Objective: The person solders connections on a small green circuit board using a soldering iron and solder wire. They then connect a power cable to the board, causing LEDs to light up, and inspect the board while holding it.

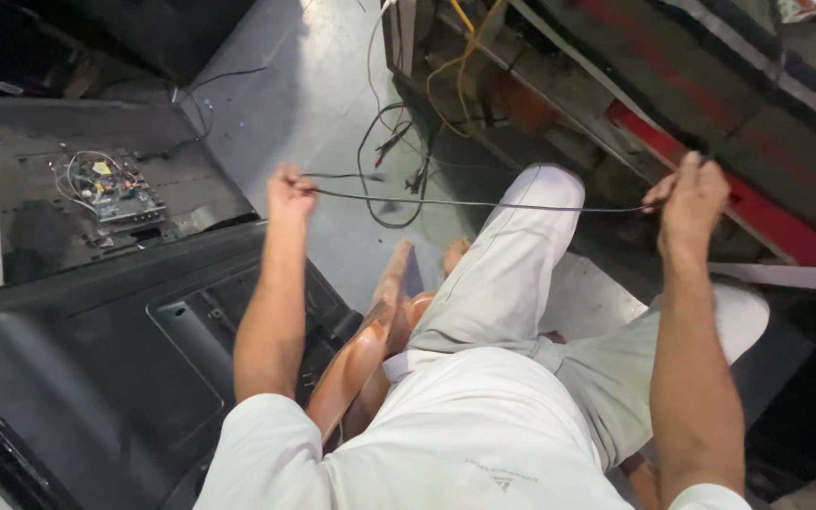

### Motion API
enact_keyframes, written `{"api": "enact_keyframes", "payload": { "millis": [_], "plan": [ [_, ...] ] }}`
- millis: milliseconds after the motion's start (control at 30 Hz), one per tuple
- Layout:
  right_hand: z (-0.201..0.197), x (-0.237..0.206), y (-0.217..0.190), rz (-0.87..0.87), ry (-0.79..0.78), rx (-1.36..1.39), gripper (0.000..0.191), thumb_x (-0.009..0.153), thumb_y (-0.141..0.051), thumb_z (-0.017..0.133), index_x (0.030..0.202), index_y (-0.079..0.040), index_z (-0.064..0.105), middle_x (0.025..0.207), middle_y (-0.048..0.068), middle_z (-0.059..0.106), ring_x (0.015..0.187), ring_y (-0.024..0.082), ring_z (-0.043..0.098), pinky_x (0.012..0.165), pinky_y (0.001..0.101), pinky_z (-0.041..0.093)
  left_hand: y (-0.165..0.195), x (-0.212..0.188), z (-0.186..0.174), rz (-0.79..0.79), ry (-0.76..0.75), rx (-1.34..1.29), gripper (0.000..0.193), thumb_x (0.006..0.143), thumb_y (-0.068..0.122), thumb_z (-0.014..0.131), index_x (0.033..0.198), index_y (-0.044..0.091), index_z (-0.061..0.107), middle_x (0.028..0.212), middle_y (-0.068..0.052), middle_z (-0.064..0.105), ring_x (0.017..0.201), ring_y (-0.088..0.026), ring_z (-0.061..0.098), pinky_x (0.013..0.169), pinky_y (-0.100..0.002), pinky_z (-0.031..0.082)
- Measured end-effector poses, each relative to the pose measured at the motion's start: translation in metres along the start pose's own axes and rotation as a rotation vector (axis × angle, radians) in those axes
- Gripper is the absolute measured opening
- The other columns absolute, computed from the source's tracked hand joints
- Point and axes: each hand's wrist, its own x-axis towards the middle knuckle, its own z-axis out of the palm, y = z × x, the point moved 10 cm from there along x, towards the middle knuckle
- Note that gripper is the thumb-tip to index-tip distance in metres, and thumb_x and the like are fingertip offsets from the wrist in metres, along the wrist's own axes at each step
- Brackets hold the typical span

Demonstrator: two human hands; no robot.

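Note:
A thin dark wire (484, 204) is stretched taut between my two hands above my knee. My left hand (290, 192) is closed on its left end, with a short tail sticking out past the fist. My right hand (689, 198) pinches the right end near a red and dark wooden shelf. I sit on an orange chair (370, 340), wearing a white shirt and light trousers.
A large black panel (96, 378) lies at my left, with a green circuit board (115, 192) and loose wires behind it. Tangled black and yellow cables (408, 142) lie on the grey floor ahead. A red-edged shelf (767, 217) stands at the right.

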Motion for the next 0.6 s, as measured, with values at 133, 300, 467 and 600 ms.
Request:
{"api": "enact_keyframes", "payload": {
  "millis": [133, 300, 467, 600],
  "plan": [
    [-0.043, 0.020, -0.002, -0.095, 0.174, -0.138, 0.027, 0.115, -0.012, 0.055, 0.095, 0.005, 0.048, 0.072, 0.007, 0.056, 0.058, 0.021, 0.058, 0.052, 0.0356, 0.048, 0.073, -0.003, -0.016, 0.127, -0.012, -0.093, 0.038, 0.109, 0.038, 0.046, 0.079, 0.015, 0.045, 0.062, 0.000, 0.041, 0.045, -0.015, 0.033, 0.044, -0.030, 0.034],
    [-0.044, 0.014, -0.036, -0.321, 0.167, -1.145, 0.028, 0.106, -0.023, 0.065, 0.096, 0.004, 0.065, 0.081, 0.020, 0.067, 0.073, 0.036, 0.066, 0.069, 0.0461, 0.053, 0.141, -0.019, -0.011, 0.370, 0.011, 0.029, 0.026, 0.110, 0.032, 0.055, 0.087, 0.019, 0.054, 0.061, 0.002, 0.040, 0.043, -0.013, 0.031, 0.039, -0.030, 0.026],
    [0.019, -0.020, -0.075, -0.287, 0.053, -1.402, 0.043, 0.101, -0.047, 0.080, 0.102, -0.004, 0.081, 0.084, 0.026, 0.072, 0.078, 0.045, 0.069, 0.074, 0.0529, 0.054, 0.104, -0.045, 0.045, 0.791, -0.077, 0.498, 0.043, 0.108, 0.047, 0.047, 0.111, 0.008, 0.066, 0.063, 0.006, 0.040, 0.046, -0.004, 0.033, 0.037, -0.025, 0.024],
    [0.120, -0.044, -0.087, -0.198, -0.176, -0.941, 0.040, 0.105, -0.043, 0.071, 0.104, -0.004, 0.079, 0.087, 0.013, 0.075, 0.078, 0.023, 0.072, 0.073, 0.0387, 0.054, 0.014, -0.072, 0.075, 0.925, -0.327, 0.686, 0.031, 0.116, 0.034, 0.050, 0.115, 0.008, 0.067, 0.083, 0.008, 0.049, 0.067, -0.004, 0.039, 0.055, -0.024, 0.030]
  ]
}}
